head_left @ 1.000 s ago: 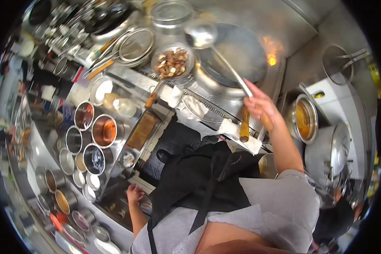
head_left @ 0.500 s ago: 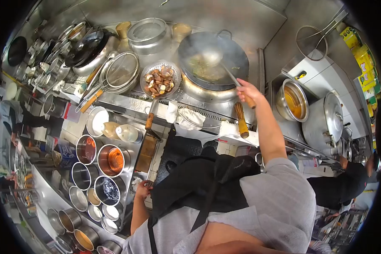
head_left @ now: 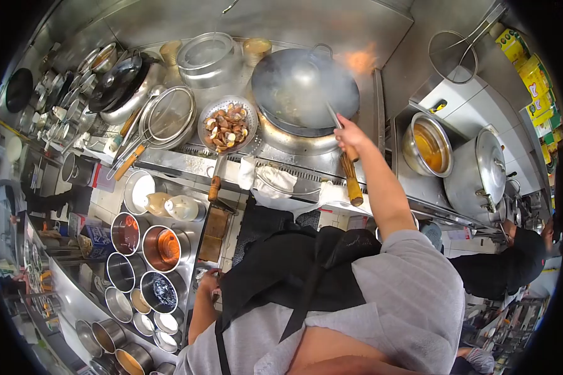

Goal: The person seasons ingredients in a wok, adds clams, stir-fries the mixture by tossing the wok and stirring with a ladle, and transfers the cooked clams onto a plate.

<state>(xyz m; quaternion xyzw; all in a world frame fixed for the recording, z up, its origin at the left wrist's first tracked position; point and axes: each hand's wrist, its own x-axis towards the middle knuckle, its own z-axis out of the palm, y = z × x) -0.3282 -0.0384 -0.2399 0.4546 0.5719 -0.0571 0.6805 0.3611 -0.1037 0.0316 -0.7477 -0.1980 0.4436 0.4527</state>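
Grips the ladle (head_left: 332, 114) in the right hand (head_left: 349, 139), with fingers curled snugly around the wooden handle. Leaves a stub of that handle poking out below the fist, on the side toward the body. Slants the metal shaft from the fist up and to the left, across the near right part of the wok (head_left: 264, 80). Holds the ladle's bowl well beyond the grip, over the inside of the wok, blurred under steam. Cannot tell there whether touching the contents or hovering just above

Faces the wok squarely, seated on a metal burner ring (head_left: 294, 139), with a flame (head_left: 360, 60) beyond its far right rim. Has a bundled brush (head_left: 355, 189) just below the right fist, near but apart from the ladle's end

Lowers the left arm beside the apron (head_left: 275, 269), with the left hand (head_left: 211, 282) near the edge of the steel counter (head_left: 194, 234), well apart from ladle and wok. Cannot tell whether spread, pressed together or pinching something there

Has a perforated scoop (head_left: 253, 120) full of brown pieces (head_left: 227, 128) just left of the wok, with 2 bottles (head_left: 181, 209) nearer the body. Has a steel bowl (head_left: 409, 152) of amber liquid right of the working forearm, beside a lidded pot (head_left: 466, 187)
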